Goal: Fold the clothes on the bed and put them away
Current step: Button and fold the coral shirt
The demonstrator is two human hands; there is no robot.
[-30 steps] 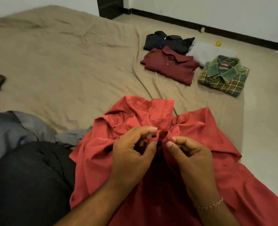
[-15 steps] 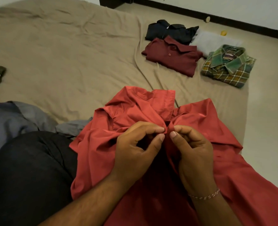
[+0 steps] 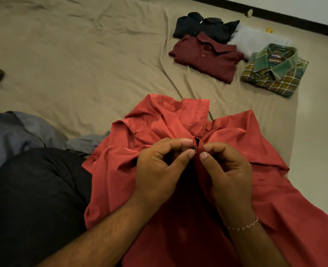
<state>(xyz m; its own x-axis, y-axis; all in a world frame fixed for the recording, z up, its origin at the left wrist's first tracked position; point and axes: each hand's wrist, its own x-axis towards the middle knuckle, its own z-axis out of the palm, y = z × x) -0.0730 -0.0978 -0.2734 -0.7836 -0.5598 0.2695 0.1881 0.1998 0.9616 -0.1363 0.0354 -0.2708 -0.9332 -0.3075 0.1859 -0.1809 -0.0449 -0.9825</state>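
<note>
Red shirt (image 3: 159,122) pinched in both grips on tan bedsheet (image 3: 72,54), pale floor (image 3: 323,112) beyond, perhaps tiled.

Bare sheet (image 3: 72,60) left — folded shirts (image 3: 205,58) block far right.

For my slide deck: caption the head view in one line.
Both hands, left hand and right hand, pinch the red shirt at its button, folded shirts beyond on the bed.
</note>
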